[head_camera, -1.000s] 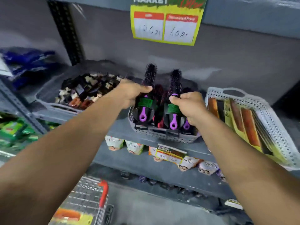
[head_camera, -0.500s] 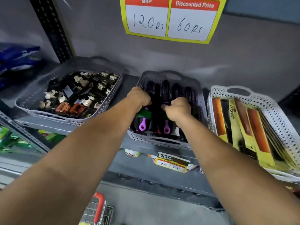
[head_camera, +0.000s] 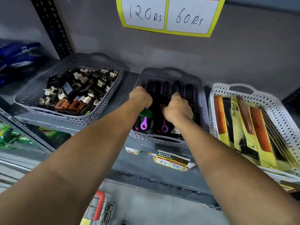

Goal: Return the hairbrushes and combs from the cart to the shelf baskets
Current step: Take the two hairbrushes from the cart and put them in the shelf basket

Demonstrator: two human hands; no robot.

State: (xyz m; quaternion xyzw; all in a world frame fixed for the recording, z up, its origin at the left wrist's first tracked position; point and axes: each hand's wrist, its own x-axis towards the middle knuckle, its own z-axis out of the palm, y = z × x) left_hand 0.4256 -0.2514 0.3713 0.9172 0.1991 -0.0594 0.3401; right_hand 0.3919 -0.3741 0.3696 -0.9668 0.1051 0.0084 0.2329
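The grey middle basket (head_camera: 168, 142) on the shelf holds several black round hairbrushes with purple bristles and purple handle loops. My left hand (head_camera: 140, 96) is inside it at the left, fingers closed on a hairbrush with a green label (head_camera: 144, 122). My right hand (head_camera: 177, 106) is beside it, closed over a second hairbrush (head_camera: 164, 127) lying flat in the basket. The white basket (head_camera: 279, 114) at the right holds combs in yellow packets (head_camera: 253, 127).
A grey basket (head_camera: 97, 117) of hair clips stands at the left of the shelf. A yellow price sign (head_camera: 165, 15) hangs on the back wall. The cart with its red handle (head_camera: 99, 203) is below, at the bottom edge. A lower shelf carries packets and a small price tag (head_camera: 172, 161).
Both hands have lowered the two upright brushes into the middle basket and laid them flat. The view has moved closer to the shelf.
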